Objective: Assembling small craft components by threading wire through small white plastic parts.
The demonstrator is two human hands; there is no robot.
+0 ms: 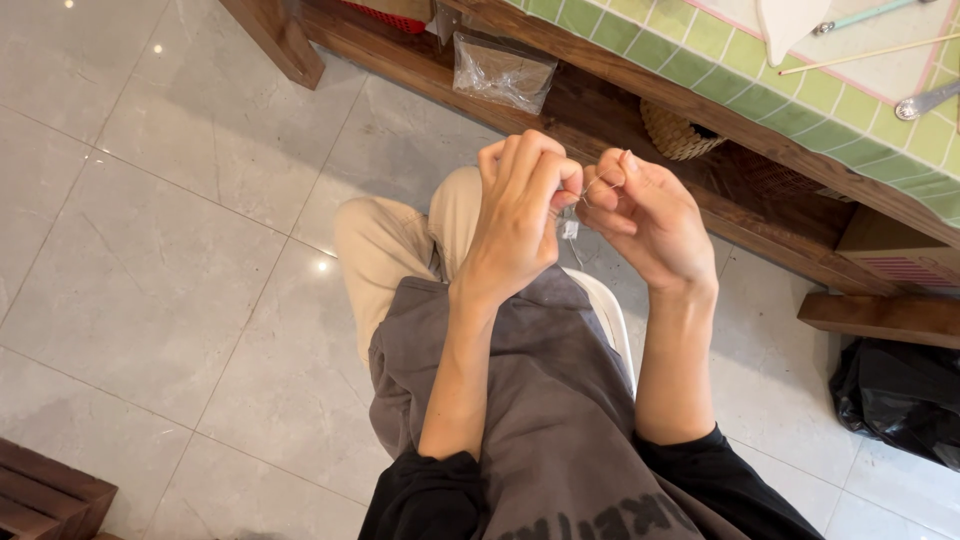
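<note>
- Seen from the head camera: both hands raised together above the lap, fingertips nearly touching, over a grey tiled floor (150, 250)
- Left hand (520, 215) curled closed, thumb and forefinger pinched; a small pale tag-like piece (568, 229) hanging just below the pinch, apparently on the thread
- Right hand (650, 225) also curled, fingertips pinched on a thin thread (600, 186); a fine point at its fingertips, perhaps a needle, too small to tell
- Thread stretched short between the two pinches, long axis roughly left to right, tilted slightly up toward the right hand; both hands on it, neither clearly nearer
- Small piece below and between the hands, closer to the left one
- Grey apron (540, 400) across the lap; beige trousers (390, 245) beneath; black sleeves at the elbows; white seat edge (615, 315) beside the right forearm
- Ahead, well apart from the hands: green-tiled tabletop (800, 90) on a wooden frame; clear plastic bag (503, 70) and woven basket (680, 132) on the shelf under it; black bag (900, 395) on the floor at right
</note>
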